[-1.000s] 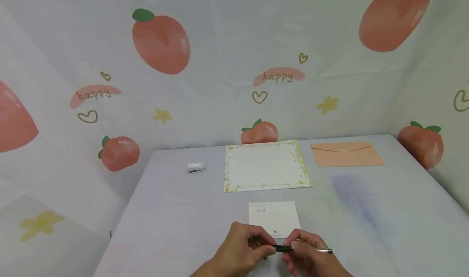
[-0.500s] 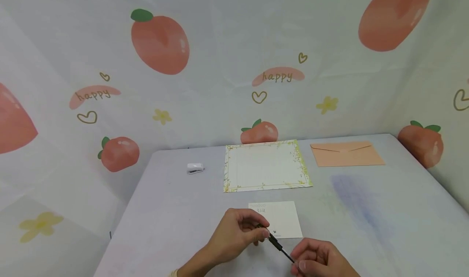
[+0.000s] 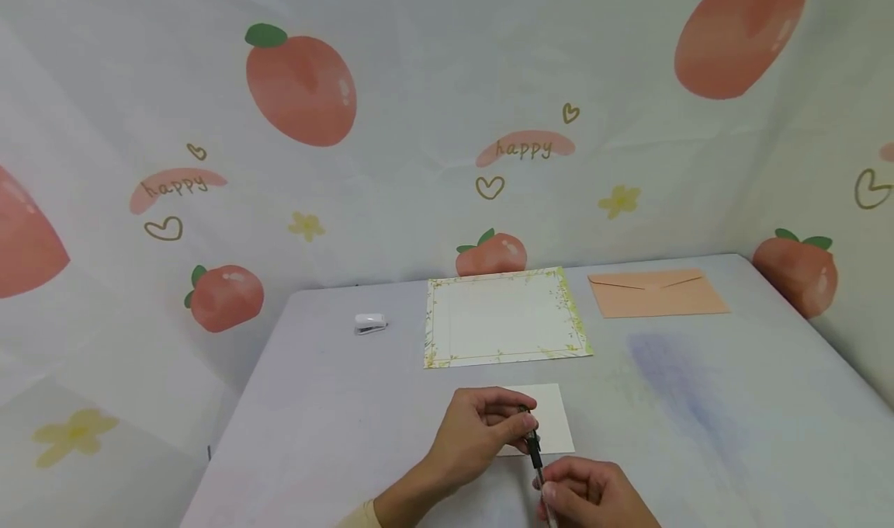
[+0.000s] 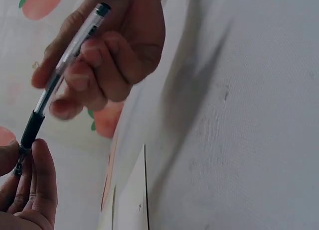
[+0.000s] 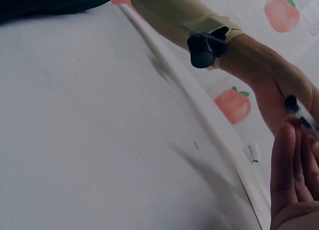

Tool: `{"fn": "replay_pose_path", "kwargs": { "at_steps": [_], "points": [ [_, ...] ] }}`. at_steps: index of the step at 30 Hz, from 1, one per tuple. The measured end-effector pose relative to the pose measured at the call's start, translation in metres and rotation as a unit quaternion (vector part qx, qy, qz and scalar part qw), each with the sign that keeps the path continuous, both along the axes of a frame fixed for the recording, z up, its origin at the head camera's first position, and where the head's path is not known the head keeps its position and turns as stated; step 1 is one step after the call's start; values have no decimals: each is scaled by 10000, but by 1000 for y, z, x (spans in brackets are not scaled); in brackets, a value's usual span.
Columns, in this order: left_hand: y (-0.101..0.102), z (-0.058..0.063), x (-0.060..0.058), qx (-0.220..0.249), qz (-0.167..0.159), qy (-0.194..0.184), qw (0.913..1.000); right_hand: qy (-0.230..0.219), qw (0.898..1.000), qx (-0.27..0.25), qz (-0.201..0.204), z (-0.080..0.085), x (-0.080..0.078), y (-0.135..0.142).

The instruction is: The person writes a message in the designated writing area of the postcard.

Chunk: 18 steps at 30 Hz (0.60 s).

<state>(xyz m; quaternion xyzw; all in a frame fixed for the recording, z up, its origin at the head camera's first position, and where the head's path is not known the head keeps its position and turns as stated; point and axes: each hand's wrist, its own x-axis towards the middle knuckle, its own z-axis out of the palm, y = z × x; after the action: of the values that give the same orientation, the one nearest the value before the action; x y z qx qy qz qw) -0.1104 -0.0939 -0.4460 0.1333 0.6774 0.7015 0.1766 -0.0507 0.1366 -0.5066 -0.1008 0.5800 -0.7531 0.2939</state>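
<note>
A gel pen (image 3: 536, 454) with a clear barrel and dark grip is between both hands, above the lower part of a small white card (image 3: 556, 418). My left hand (image 3: 475, 439) pinches the pen's front end between thumb and fingers; the tip is mostly hidden there. My right hand (image 3: 590, 493) holds the barrel from the near side. In the left wrist view, the pen (image 4: 35, 125) slants up from my left fingertips to the right hand (image 4: 117, 56), its dark end cap showing. The right wrist view shows that dark end above my right fingers (image 5: 285, 165).
A floral-bordered sheet (image 3: 506, 318) lies behind the card. To its right is a peach envelope (image 3: 656, 293); to its left, a small white stapler (image 3: 370, 323). A fruit-printed cloth (image 3: 412, 124) hangs behind the table (image 3: 314, 435).
The pen has swung from nearly level to a steep slant, front end away from me. My left hand has moved forward and right over the card, hiding its writing; the right has drawn nearer.
</note>
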Motion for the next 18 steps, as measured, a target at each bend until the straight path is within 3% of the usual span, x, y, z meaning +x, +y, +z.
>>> {"fn": "replay_pose_path", "kwargs": {
  "at_steps": [5,13,18],
  "points": [
    [5,1,1,70,-39,-40,10000,594,9965,475,-354,3,-4,-2],
    [2,4,-1,236,-323,-75,9992,1221,9922,198,-121,9,-7,6],
    [-10,3,-2,67,-588,100,9982,1376,9901,289,21,16,-13,16]
  ]
}}
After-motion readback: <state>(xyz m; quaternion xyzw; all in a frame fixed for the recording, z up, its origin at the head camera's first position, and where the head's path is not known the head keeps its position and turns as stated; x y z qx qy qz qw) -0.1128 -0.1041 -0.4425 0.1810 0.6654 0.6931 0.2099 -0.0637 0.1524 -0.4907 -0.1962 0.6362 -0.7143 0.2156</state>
